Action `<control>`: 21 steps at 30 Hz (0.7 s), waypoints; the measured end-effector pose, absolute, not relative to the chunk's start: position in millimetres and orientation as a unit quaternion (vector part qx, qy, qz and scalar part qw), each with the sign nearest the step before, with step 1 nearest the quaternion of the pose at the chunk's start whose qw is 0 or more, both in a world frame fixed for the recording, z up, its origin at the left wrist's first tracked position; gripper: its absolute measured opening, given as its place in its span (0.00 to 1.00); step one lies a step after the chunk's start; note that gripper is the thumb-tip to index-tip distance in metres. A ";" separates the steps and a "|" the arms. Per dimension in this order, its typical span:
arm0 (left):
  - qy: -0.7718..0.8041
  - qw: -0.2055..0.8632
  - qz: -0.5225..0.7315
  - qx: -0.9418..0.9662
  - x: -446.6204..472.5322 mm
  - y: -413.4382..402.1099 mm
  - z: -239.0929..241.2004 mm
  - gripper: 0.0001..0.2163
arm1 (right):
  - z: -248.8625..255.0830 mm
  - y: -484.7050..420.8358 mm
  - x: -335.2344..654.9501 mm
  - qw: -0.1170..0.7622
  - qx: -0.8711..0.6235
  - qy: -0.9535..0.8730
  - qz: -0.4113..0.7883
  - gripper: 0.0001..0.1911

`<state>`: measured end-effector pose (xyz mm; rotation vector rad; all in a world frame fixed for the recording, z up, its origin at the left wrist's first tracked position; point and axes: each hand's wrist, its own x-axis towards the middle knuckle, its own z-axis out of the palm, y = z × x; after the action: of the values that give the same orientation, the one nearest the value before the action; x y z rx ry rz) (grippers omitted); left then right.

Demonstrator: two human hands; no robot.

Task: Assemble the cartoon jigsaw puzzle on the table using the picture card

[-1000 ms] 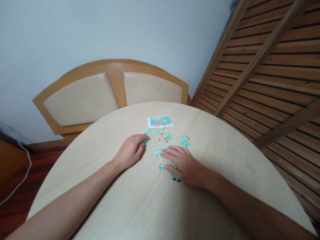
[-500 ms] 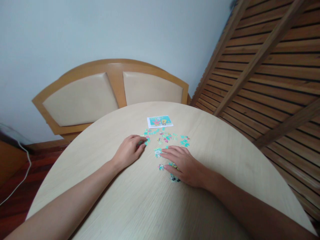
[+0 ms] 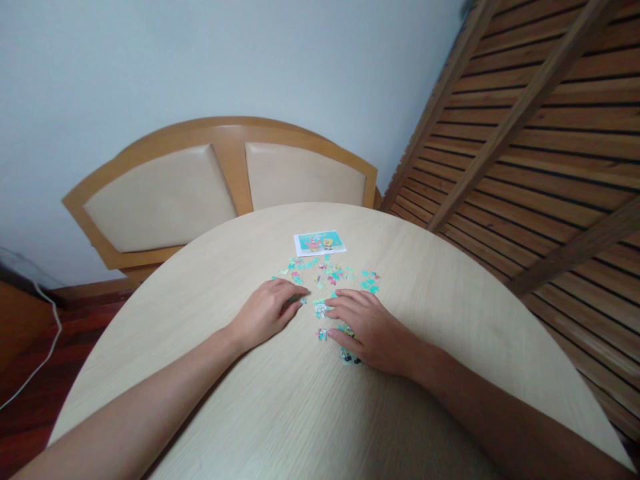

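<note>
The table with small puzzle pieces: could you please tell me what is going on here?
A person has both bare hands among jigsaw pieces on the table. The left hand is at a small piece; whether it grips it is unclear. The right hand is spread, partly covering a cluster of pieces. Loose pieces lie beyond the hands, with a picture card behind them.

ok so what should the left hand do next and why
Probably slide the small puzzle piece toward the white-face piece to test the fit: the left hand has it at its fingertips, and the right hand reaches the white-face piece's edge.
</note>
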<state>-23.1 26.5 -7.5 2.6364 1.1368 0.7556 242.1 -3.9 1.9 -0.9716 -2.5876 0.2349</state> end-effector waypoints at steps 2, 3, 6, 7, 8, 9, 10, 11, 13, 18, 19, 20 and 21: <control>0.379 0.086 0.248 0.887 -23.0 26.5 -8.0 0.11 | 2.3 -3.7 242.2 0.185 -0.345 -0.916 0.082 0.15; 0.374 0.086 0.245 0.890 -22.8 26.3 -8.1 0.11 | 2.5 -3.7 242.2 0.187 -0.345 -0.916 0.081 0.14; 0.360 0.100 0.245 0.895 -21.7 25.0 -7.5 0.10 | 2.8 -3.8 242.1 0.190 -0.342 -0.917 0.080 0.14; 0.358 0.107 0.248 0.894 -21.2 24.2 -7.2 0.10 | 2.8 -3.8 242.1 0.192 -0.340 -0.917 0.080 0.14; 0.357 0.115 0.252 0.892 -20.7 23.3 -6.9 0.10 | 2.6 -3.7 242.1 0.194 -0.338 -0.917 0.080 0.14; 0.355 0.123 0.257 0.890 -20.3 22.3 -6.5 0.09 | 2.5 -3.5 242.1 0.197 -0.337 -0.917 0.080 0.14; 0.353 0.131 0.260 0.889 -19.9 21.3 -6.3 0.09 | 2.3 -3.4 242.0 0.198 -0.336 -0.917 0.080 0.14; 0.351 0.137 0.261 0.889 -19.6 20.3 -6.0 0.09 | 2.2 -3.4 241.9 0.199 -0.334 -0.918 0.079 0.14; 0.348 0.143 0.258 0.890 -19.4 18.3 -5.7 0.09 | 2.3 -3.3 241.7 0.197 -0.333 -0.919 0.078 0.14; 0.350 0.140 0.251 0.892 -17.9 14.2 -4.1 0.10 | 3.1 -3.8 241.2 0.191 -0.336 -0.919 0.073 0.15; 0.350 0.145 0.257 0.889 -17.1 13.5 -3.4 0.10 | 3.1 -3.9 241.2 0.191 -0.337 -0.919 0.074 0.15; 0.353 0.152 0.265 0.884 -16.1 12.7 -2.6 0.09 | 3.1 -4.0 241.3 0.193 -0.337 -0.918 0.074 0.15; 0.359 0.162 0.274 0.878 -14.9 12.0 -1.8 0.08 | 2.9 -4.1 241.3 0.195 -0.337 -0.918 0.075 0.15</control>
<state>-14.9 12.0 -1.8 2.5051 1.0252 0.7808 241.3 -4.1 2.9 -0.9458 -2.5737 0.2094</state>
